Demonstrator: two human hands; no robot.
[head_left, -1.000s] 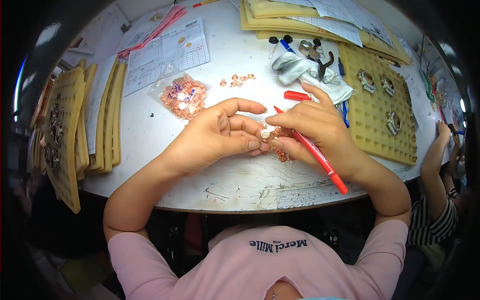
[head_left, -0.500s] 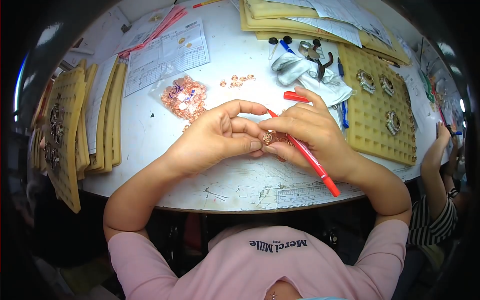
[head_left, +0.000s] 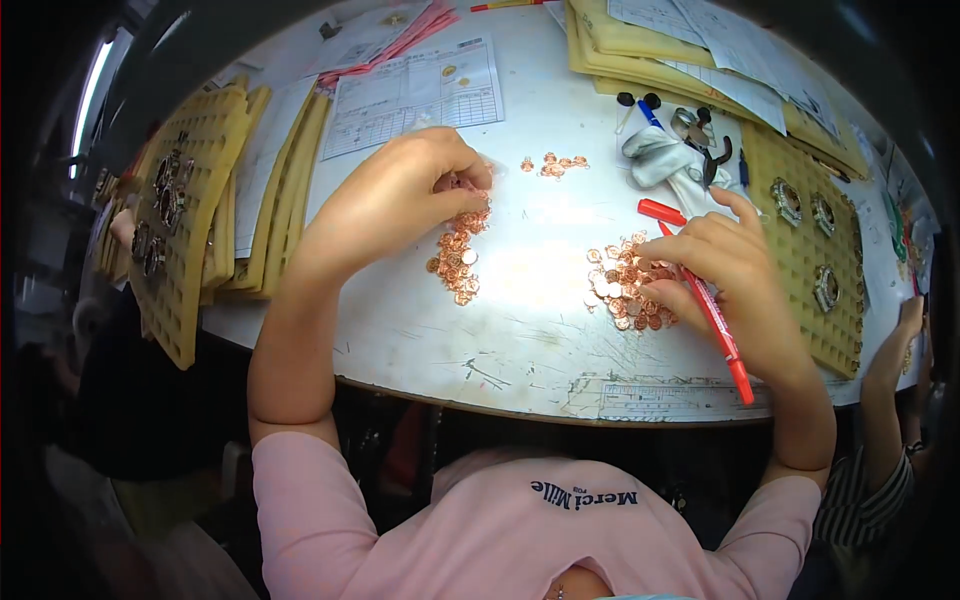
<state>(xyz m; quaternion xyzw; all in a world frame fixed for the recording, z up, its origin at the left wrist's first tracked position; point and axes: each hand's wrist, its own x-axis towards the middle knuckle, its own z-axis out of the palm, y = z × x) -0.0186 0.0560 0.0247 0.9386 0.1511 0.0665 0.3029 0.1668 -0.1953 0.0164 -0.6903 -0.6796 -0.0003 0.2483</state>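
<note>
My left hand (head_left: 395, 200) is closed, its fingertips dipped into a heap of small round copper-coloured metal pieces (head_left: 457, 265) on the left. What those fingers grip is hidden. The plastic bag with such pieces is mostly covered by this hand. My right hand (head_left: 740, 280) keeps a red marker pen (head_left: 718, 330) tucked against its fingers, the rear end slanting down toward the table's near edge. Its thumb and forefinger are apart at the edge of a second heap of copper-coloured pieces (head_left: 618, 290). A red pen cap (head_left: 660, 211) lies just beyond that hand.
Several more copper-coloured pieces (head_left: 555, 165) lie farther back. Yellow foam trays (head_left: 190, 220) stand on edge at left; another tray (head_left: 790, 260) with watch-case-like parts lies right. A white glove (head_left: 665, 165), pliers (head_left: 714, 160) and printed sheets (head_left: 415, 95) surround the workspace. A co-worker's arm (head_left: 890, 350) shows at far right.
My hands have parted; they were together holding one small round piece. The left has reached to the left heap, the right stays by the right heap with the marker. The view has shifted.
</note>
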